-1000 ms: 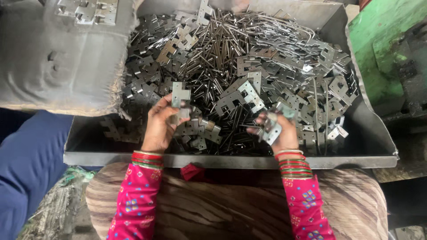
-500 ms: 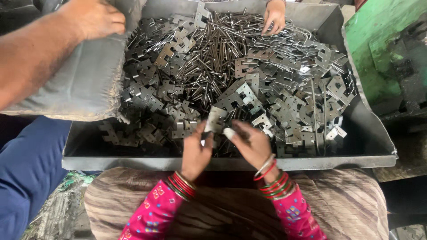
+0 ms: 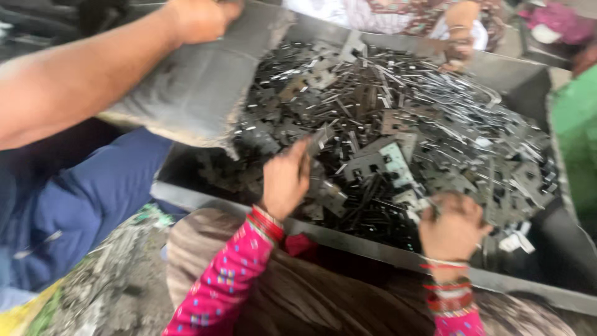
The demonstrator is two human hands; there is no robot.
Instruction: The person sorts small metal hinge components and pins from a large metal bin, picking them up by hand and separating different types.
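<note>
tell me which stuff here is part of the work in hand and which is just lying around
In hand:
- left hand, lifting a flat metal piece
- right hand, down in the heap of metal pieces
- metal tray holding the heap

Lying about:
- grey sack, gripped by another person's hand
- green object at the right edge
- debris on the floor

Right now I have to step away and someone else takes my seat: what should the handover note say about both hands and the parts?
Left hand: raised over the tray's near side, gripping a flat metal piece.
Right hand: down in the metal parts, fingers closed; what it holds is blurred.
Tray: heaped with parts.
A co-worker's arm holds a grey sack at the tray's far-left corner; another person's hand works at the far edge.
Done and left: cannot tell; the heap looks large.
</note>
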